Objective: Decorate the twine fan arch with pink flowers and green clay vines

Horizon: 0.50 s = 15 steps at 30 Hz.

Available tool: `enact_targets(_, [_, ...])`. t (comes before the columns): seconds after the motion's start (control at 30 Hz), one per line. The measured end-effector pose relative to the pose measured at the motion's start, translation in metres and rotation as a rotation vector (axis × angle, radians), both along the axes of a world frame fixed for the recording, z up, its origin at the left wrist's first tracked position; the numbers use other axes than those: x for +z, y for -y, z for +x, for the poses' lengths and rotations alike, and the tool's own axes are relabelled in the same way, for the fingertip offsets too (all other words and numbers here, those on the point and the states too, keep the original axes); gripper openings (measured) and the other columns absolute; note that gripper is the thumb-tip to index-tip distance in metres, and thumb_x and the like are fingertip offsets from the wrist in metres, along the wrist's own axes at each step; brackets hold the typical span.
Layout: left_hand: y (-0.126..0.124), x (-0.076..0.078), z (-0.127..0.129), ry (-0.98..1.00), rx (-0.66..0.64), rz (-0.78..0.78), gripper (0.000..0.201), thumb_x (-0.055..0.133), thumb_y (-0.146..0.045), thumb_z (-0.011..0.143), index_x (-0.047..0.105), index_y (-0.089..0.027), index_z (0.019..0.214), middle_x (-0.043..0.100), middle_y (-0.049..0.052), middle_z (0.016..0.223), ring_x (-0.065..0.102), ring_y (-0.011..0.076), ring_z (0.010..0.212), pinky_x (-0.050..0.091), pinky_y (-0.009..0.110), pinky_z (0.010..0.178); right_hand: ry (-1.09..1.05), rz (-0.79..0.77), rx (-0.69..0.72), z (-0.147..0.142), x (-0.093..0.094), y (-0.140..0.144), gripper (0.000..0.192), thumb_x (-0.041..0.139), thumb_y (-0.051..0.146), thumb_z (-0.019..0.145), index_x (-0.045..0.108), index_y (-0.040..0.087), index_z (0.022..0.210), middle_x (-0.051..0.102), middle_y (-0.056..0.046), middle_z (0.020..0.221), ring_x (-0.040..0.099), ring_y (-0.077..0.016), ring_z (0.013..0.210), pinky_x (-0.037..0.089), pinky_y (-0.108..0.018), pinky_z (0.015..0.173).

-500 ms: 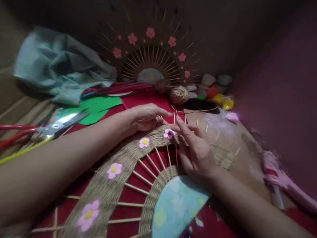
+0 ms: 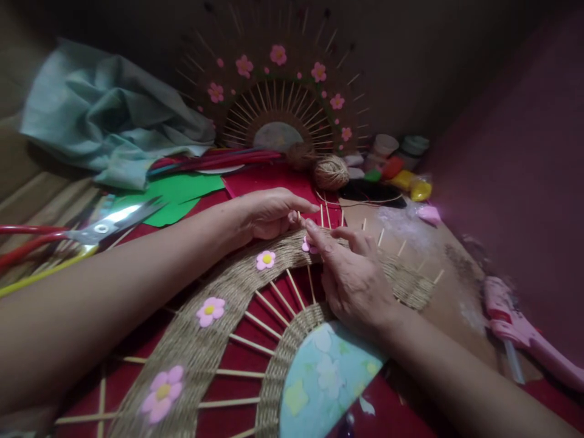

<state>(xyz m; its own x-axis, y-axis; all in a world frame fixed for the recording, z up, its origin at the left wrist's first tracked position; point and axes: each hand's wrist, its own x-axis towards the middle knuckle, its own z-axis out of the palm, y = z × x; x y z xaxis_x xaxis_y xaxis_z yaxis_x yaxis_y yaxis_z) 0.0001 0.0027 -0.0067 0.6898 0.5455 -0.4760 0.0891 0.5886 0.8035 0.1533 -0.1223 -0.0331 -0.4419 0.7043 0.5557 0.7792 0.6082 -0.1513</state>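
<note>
Flower fixing in hand: right hand (image 2: 353,280) presses its fingertips on a pink flower (image 2: 309,244) on the woven jute arc (image 2: 228,286); left hand (image 2: 269,214), fingers curled and empty, steadies the rim. Next move likely calls for firm, even pressure

Single head view, looking forward-down, close over woven fan (image 2: 219,304).

Scissors (image 2: 109,225) left of woven fan (image 2: 219,304)
</note>
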Motion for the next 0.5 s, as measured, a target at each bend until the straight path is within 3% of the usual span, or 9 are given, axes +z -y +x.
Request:
enact_targets(0.1, [0.0008,0.002,0.0006,-0.001,-0.018,-0.01,0.028,0.049,-0.018,0.085,0.063,-0.008,0.063,0.065,0.013,0.057,0.063,0.0189,0.055,0.051,0.03,0.06,-0.102,0.004,0.007,0.0016,0.0005,0.0002,0.075,0.047,0.001,0.077,0.026,0.016,0.148,0.065,-0.003,0.119,0.048,-0.0256,0.108,0.038,-0.045,0.098])
enact_targets(0.23, [0.0014,0.0036,0.0013,-0.01,0.01,-0.019,0.02,0.05,-0.014,0.084,0.066,-0.008,0.073,0.067,0.012,0.061,0.065,0.019,0.057,0.052,0.03,0.061,-0.216,0.018,-0.02,0.0038,0.002,0.0005,0.073,0.046,0.0,0.078,0.027,0.014,0.147,0.064,-0.007,0.12,0.05,-0.0248,0.106,0.042,-0.045,0.097])
enact_targets(0.5, [0.0008,0.0017,0.0001,0.022,-0.045,-0.009,0.029,0.051,-0.021,0.085,0.066,-0.007,0.064,0.067,0.015,0.062,0.065,0.0223,0.06,0.053,0.034,0.065,-0.205,-0.031,0.073,0.003,0.0028,0.0006,0.073,0.046,0.0,0.076,0.029,0.014,0.146,0.066,-0.007,0.111,0.051,-0.0236,0.108,0.043,-0.046,0.097])
